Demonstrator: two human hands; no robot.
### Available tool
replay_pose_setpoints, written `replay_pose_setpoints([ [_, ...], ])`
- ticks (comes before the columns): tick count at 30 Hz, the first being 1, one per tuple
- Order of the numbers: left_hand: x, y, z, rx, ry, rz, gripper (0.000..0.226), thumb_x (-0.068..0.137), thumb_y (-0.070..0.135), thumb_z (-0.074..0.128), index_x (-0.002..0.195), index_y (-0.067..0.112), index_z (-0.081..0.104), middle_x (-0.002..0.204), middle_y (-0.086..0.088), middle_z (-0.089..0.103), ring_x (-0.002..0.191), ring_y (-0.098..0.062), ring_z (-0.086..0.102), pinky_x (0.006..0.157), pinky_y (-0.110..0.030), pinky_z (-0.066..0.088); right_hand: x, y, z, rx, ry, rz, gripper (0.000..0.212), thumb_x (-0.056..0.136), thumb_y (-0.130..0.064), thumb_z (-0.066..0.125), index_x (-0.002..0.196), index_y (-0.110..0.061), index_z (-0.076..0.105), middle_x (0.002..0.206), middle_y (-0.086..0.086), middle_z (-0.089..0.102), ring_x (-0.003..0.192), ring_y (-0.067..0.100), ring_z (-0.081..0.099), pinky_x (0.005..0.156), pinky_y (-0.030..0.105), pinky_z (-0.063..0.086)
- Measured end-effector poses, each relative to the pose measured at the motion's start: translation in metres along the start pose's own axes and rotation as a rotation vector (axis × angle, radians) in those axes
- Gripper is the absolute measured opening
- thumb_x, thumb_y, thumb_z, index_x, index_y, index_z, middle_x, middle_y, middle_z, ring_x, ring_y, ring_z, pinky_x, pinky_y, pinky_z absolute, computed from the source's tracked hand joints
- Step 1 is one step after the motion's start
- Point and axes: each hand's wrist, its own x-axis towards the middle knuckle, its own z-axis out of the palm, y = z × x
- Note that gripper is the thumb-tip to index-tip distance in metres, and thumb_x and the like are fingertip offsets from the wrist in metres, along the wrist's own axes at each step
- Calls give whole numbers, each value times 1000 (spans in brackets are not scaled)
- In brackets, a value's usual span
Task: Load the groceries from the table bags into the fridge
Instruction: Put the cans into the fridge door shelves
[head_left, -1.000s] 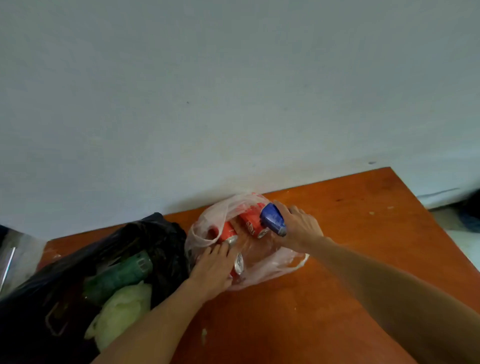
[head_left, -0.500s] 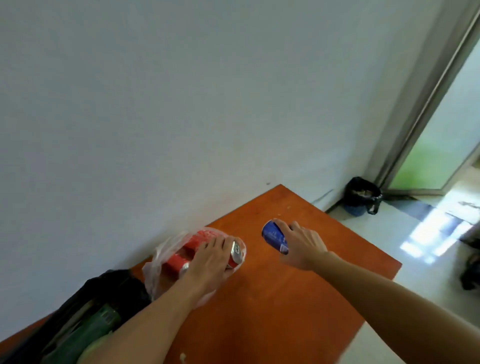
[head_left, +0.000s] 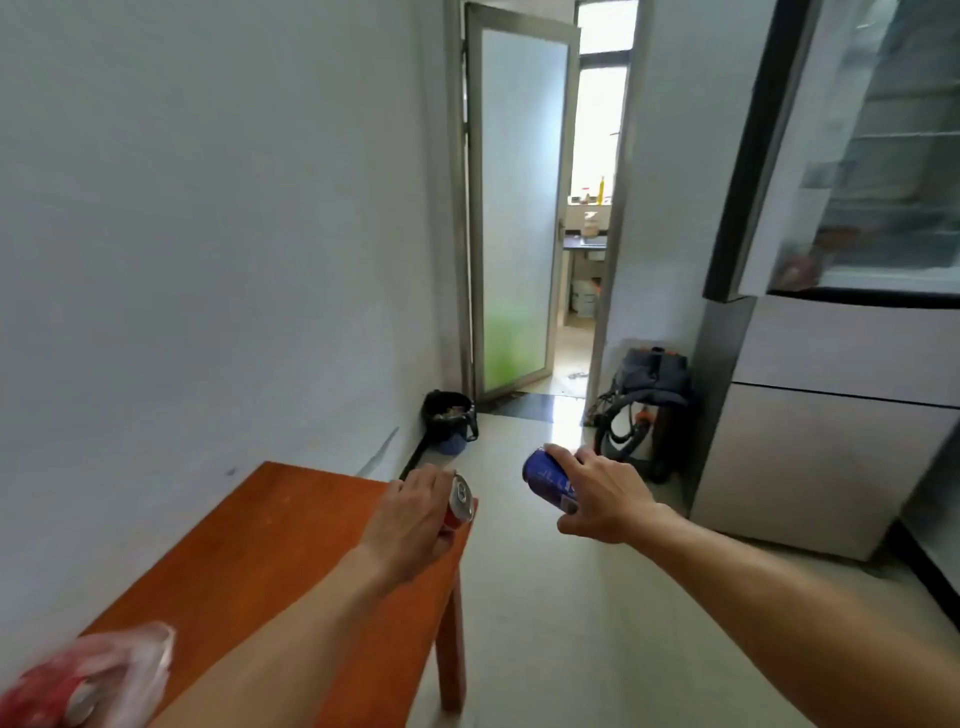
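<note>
Carry step: left hand (head_left: 415, 512) grips red can (head_left: 460, 506), right hand (head_left: 597, 496) grips blue can (head_left: 548, 478). Next: shelve both in fridge (head_left: 852, 332) upper right, probably open.

Orange-brown wooden table (head_left: 260, 545) on a pale, glossy floor (head_left: 545, 623), with its left edge along the white wall.

A translucent plastic bag (head_left: 119, 670), blurred and showing something red inside, lies on the tabletop by the near left edge; the rest of the visible top is bare wood out to the far right corner, where a square wooden leg (head_left: 449, 649) stands on the floor. Beyond the table's far edge, a small bin with a black liner (head_left: 449, 418) sits on the floor in the wall corner. Well to the right of the table, a dark grey item with black hoses (head_left: 644, 400) stands on the floor just beside the tall grey fridge (head_left: 831, 441).
</note>
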Motion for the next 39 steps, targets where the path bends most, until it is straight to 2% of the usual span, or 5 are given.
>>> replay_pose_setpoints([
  [4,69,105,12,-63,-9,95,76,59,35,82,122,10,46,99,-9,60,82,-27,61,69,-37,50,-55,117,-12,-11,-18,133,96,70,-51,65,149,-30,14,118,7,51,91,25,59,76,33,50],
  [9,148,234,21,-113,-1,182,70,78,37,68,136,11,39,120,-9,53,105,-28,54,88,-38,43,-111,251,-29,-35,0,285,98,71,-52,66,150,-31,13,115,5,51,91,24,59,77,33,51],
  [15,240,338,38,-162,64,349,59,81,38,64,131,15,42,117,-7,53,101,-26,54,86,-36,43,-142,371,-35,-57,35,432,93,74,-51,65,150,-31,15,118,4,51,94,22,59,71,26,41],
  [23,409,413,67,-199,157,452,63,84,39,62,136,17,34,125,-7,49,108,-24,50,95,-35,41,-94,508,-29,-122,56,529,96,72,-53,62,151,-33,12,125,2,50,105,24,59,84,33,47],
  [39,766,490,55,-97,363,468,70,81,36,68,138,17,32,130,-11,47,115,-29,48,99,-42,40,84,758,-51,-41,198,532,95,73,-48,65,150,-34,11,123,-1,50,87,13,46,72,22,38],
])
